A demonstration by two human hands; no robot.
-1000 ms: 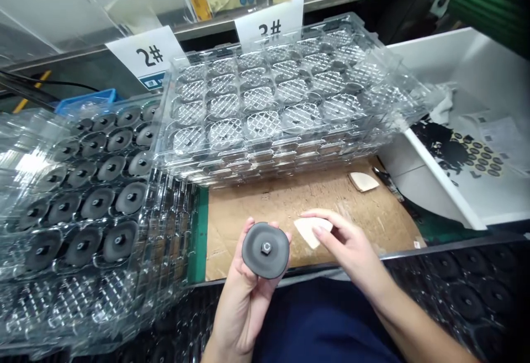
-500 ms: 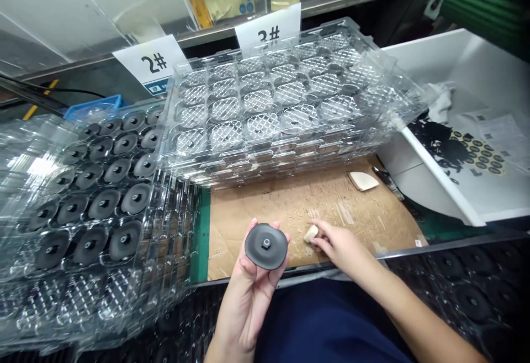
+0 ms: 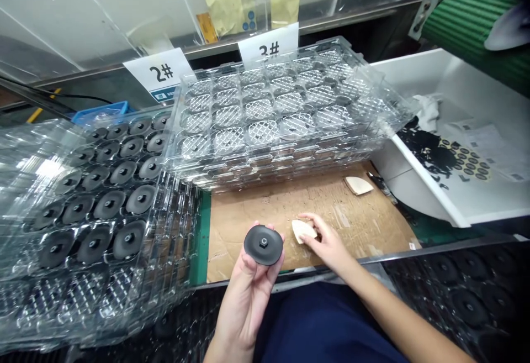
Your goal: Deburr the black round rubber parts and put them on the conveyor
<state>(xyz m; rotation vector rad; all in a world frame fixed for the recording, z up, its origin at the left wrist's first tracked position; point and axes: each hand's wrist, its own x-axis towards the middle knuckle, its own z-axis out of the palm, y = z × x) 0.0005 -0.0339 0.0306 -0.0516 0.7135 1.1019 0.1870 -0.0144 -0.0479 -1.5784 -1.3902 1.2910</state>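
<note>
A black rounded disc [image 3: 264, 246] with a small nut-like hub in its middle rests in my left hand [image 3: 248, 291], whose fingers are wrapped round its edge from below. To the right, my right hand [image 3: 325, 241] pinches a cream-white wedge-shaped pad [image 3: 302, 231] between thumb and fingers, just above the brown cardboard sheet [image 3: 269, 206]. The pad and the disc are apart. A second cream wedge [image 3: 359, 185] lies at the cardboard's right rear.
Clear trays of black discs [image 3: 110, 204] are stacked at the left. Another clear tray stack [image 3: 265, 131] stands behind the cardboard. At the right are a white bin [image 3: 430, 180] with black scraps, a dark tool [image 3: 381, 186] and a green ribbed surface [image 3: 467, 15].
My right hand has shifted slightly left, and more of the wedge pad shows in its fingers. My left hand still holds the disc. The camera view has shifted slightly.
</note>
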